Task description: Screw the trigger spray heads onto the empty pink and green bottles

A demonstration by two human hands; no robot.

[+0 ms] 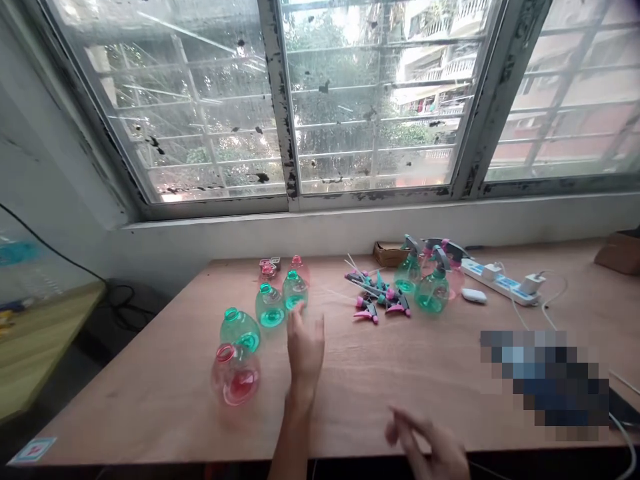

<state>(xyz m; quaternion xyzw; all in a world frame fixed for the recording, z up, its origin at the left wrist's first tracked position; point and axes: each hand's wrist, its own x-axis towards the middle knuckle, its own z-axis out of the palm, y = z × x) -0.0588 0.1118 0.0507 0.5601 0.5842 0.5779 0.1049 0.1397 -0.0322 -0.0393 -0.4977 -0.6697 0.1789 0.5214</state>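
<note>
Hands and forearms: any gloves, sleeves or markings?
Left hand: ungloved; bare forearm, no sleeve, watch or cable visible. Right hand: also ungloved, but blurred and cut off by the frame edge, so any sleeve is out of view.

Person, one; two hands and one forearm visible to me. Left hand (306, 350): bare, slim, fingertips blurred. Left forearm (296, 423): bare, slender, broadening from wrist towards the worktop's (360, 393) near edge. Right hand (433, 440), same edge: bare, slim-fingered, blurred.
</note>
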